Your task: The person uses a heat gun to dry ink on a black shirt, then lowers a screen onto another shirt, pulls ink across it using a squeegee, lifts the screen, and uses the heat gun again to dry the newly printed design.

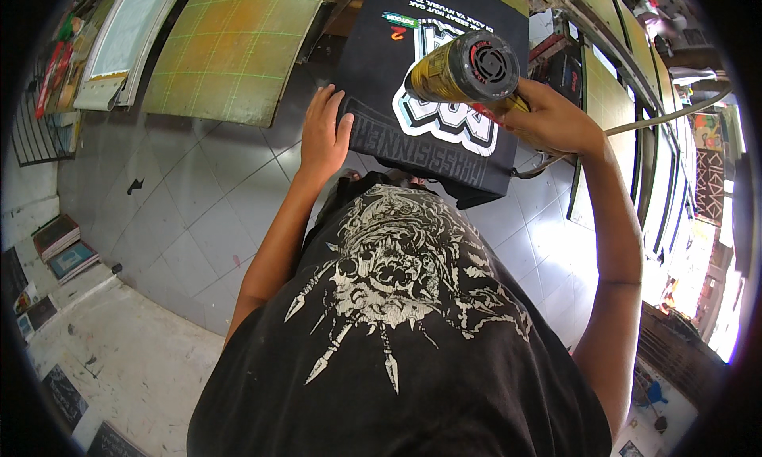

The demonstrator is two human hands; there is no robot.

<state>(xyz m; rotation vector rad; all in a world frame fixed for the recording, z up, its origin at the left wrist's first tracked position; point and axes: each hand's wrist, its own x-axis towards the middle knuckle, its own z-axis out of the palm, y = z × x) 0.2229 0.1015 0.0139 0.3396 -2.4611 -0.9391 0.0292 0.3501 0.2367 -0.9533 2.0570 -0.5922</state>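
Worn shirt: black, pale skull print, lower centre; cut off by the bottom edge (413, 322).
Floor: grey tiles, centre left; partly hidden by the shirt (214, 163).
Cloth: black, upper centre; top edge cut off (369, 68).
Panel: yellow-green, upper left; top cut off (222, 44).
Print: white-outlined letters on cloth; middle covered, word incomplete (460, 129).
Gun: yellow and black heat gun, above print, upper centre right; round vent visible, nozzle hidden, gap to cloth unclear (464, 66).
Right hand: closed around gun handle, fingertips partly hidden (552, 119).
Lettering: dark grey capitals, low contrast, across lower cloth (421, 150).
Left hand: fingers extended, thumb apart, at cloth's left edge; contact cannot be told (324, 135).
Small text: white, upside down, top centre (444, 6).
Tag: green, pale lettering, beside small text (401, 20).
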